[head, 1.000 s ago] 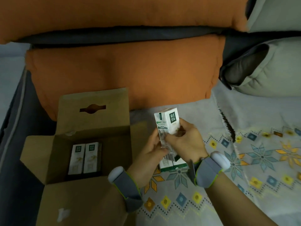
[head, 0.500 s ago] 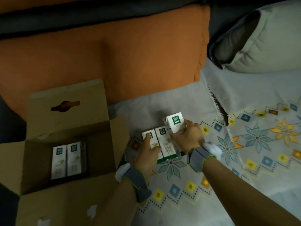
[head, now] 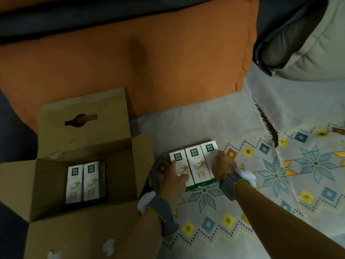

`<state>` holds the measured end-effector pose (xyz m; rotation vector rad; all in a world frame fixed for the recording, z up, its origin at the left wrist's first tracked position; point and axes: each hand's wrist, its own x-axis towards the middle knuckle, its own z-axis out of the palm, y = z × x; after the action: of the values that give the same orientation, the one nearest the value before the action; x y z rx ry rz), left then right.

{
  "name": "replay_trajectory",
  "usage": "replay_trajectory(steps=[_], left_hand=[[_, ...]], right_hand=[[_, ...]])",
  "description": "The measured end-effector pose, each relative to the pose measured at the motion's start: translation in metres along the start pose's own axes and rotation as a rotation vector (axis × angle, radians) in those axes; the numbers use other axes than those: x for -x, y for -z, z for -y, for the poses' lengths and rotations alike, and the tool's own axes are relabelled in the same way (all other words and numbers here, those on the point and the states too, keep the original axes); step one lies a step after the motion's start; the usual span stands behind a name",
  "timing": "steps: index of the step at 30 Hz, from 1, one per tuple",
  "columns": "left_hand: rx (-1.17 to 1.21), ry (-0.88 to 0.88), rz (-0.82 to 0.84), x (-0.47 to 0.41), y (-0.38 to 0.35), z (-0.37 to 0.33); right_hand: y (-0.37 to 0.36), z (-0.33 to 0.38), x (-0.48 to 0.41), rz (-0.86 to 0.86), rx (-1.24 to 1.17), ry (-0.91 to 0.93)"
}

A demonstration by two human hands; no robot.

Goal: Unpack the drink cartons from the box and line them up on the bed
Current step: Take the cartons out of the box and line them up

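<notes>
Three white-and-green drink cartons lie flat side by side on the patterned bedspread (head: 205,223). My left hand (head: 174,181) rests flat on the left carton (head: 177,159). The middle carton (head: 198,166) lies bare between my hands. My right hand (head: 222,164) presses on the right carton (head: 210,149). The open cardboard box (head: 46,184) stands to the left. Two more cartons (head: 85,181) lie side by side in its bottom.
Orange cushions (head: 130,62) lie behind the box and the cartons. A grey-green pillow (head: 308,49) sits at the upper right. The box's flaps stand up at the back and spread towards me at the front. Both wrists wear grey bands.
My right hand has lowered the third carton flat onto the bed beside the other two. My left hand has slid onto the left carton.
</notes>
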<state>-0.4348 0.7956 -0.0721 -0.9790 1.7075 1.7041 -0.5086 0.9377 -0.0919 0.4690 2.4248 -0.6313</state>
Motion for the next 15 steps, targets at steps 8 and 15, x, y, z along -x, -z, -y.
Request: replay_trajectory(steps=[8, 15], left_hand=[[0.044, -0.064, 0.050, 0.044, 0.008, -0.029], [0.078, -0.177, 0.047, 0.102, 0.048, -0.054]], right_hand=[[0.016, 0.010, 0.028, 0.063, -0.065, 0.075], [0.032, 0.062, 0.080, -0.134, -0.242, 0.372]])
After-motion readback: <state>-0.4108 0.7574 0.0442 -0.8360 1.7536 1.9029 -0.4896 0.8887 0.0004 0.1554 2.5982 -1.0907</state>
